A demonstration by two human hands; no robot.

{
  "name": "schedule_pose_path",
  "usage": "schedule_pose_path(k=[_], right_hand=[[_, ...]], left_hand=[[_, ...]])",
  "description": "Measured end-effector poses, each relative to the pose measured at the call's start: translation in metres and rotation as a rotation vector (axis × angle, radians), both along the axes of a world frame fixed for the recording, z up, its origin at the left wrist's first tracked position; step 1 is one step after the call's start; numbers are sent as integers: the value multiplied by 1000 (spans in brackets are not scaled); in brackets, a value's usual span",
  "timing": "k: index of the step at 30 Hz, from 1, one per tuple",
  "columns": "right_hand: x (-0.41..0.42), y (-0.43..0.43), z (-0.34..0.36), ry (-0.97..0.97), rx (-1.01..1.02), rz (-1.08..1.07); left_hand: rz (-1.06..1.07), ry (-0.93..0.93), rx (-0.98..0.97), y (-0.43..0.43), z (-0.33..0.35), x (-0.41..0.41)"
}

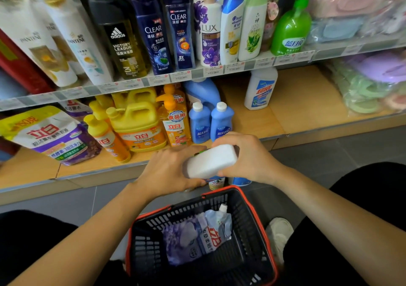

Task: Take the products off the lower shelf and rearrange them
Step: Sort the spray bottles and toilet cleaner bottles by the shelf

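A person crouched before a shop display holds a white bottle (211,161) in both hands, just off the front edge of the lower shelf (296,109) and above a black shopping basket (259,219) with an orange rim that sits between the knees. The left hand (169,171) wraps its fingers round the bottle's near end, and the right hand (248,158) curls over the top with the thumb underneath, so both hands grip the same item. The bottle lies on its side with its flat base towards the camera, a two-handed hold that looks suited to turning it or lowering it into the basket. The basket already carries a lavender refill pouch (197,235) lying flat, which suggests it serves as the holding place while stock comes off the board. Two smaller containers (216,183) show just under the hands; whether they are held or stand on the floor cannot be told. On the lower shelf a pair of blue bottles (209,121) stands upright side by side at the front, beside yellow detergent jugs (136,123) and a large laundry bag (50,136) leaning at the left. A lone white cleaner bottle (260,90) stands further back on a bare stretch of board, likely the space opened for rearranging. The upper shelf (197,73) of shampoos stands in a full row.
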State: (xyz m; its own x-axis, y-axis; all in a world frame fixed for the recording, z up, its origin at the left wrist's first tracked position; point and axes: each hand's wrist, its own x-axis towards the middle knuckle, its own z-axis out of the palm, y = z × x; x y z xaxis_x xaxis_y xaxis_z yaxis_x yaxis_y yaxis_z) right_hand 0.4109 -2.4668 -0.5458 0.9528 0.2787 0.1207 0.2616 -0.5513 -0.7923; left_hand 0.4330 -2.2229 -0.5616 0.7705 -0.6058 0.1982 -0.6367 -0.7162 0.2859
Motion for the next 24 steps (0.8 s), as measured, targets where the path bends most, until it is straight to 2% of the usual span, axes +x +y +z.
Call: schedule_pose_path(k=[2,9,16,20,24], right_hand=[[0,3,1,-2,16,14],[-3,8,5,-55,-24,40],[-6,13,14,-93,42,61],[-3,4,15,-213,49,84],[-3,-1,9,-308,-4,121]], left_hand=[[-17,-35,19,0,-3,0],[-27,120,-71,-11,-16,-4],[-34,252,-282,-11,-19,1],[25,328,-433,-9,-18,4],[53,290,-487,-6,-14,6]])
